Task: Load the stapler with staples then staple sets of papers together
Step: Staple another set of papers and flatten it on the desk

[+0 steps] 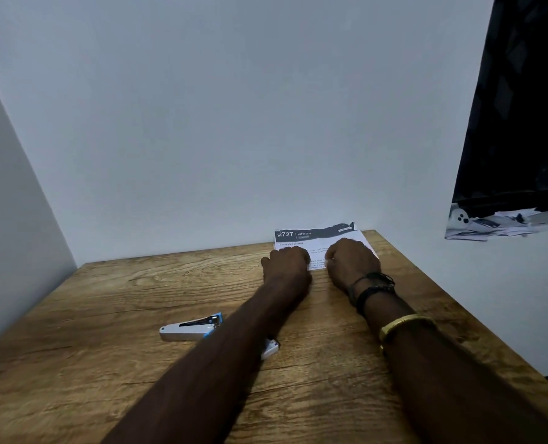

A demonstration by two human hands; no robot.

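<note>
Head view: we have both hands on the papers (322,238) at the table's far edge by the wall. Left hand (287,262) sits curled on the stack's left part, right hand (351,262) curled on its right part; whether either pinches a sheet, we cannot tell. Stapler (191,326) lies apart on the wooden table (106,363), nearer us, left of the left forearm. It looks hinged open, so loading seems unfinished, though staples are not visible. A small white piece (271,347) peeks from under that forearm. No stapled set visible; stapling seems still ahead. White walls (234,107) around, dark window (522,123) at right.
</note>
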